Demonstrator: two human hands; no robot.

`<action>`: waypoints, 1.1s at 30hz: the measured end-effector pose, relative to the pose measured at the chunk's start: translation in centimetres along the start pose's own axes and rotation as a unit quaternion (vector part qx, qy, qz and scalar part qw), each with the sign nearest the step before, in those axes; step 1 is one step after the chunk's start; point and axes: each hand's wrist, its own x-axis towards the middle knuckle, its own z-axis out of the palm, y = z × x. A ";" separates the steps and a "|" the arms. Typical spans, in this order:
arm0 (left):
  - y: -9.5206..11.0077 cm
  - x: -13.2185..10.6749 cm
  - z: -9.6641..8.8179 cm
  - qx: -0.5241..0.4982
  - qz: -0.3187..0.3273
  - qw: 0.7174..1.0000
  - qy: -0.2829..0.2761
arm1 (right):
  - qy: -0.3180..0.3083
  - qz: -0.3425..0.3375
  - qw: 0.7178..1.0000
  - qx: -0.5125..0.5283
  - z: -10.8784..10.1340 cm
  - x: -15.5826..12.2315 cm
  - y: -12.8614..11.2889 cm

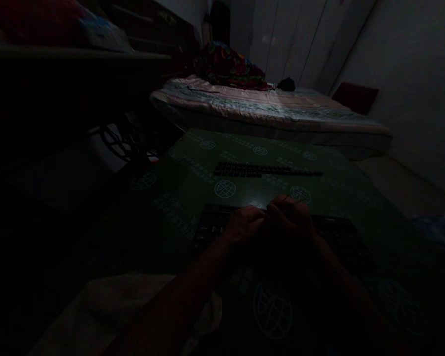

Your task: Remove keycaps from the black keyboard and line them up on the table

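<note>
A black keyboard lies on a green printed tabletop, partly covered by my hands and forearms. Over its middle, near the far edge, my left hand has its fingers drawn together. Just beside it is my right hand, fingers bent and pinched, the two sets of fingertips almost meeting. Whatever lies between the fingers is too dark and small to make out. Beyond the keyboard, small black keycaps sit in rows on the tabletop.
A pale cloth lies at the near left. Past the table stands a bed with a colourful blanket heap on it. A shelf with things on it juts in at the left, above a dark spoked wheel.
</note>
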 end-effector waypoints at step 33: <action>0.3 -0.3 -4.2 -0.191 -0.147 0.968 0.074 | -0.136 -0.014 0.986 -0.100 0.3 3.9 0.4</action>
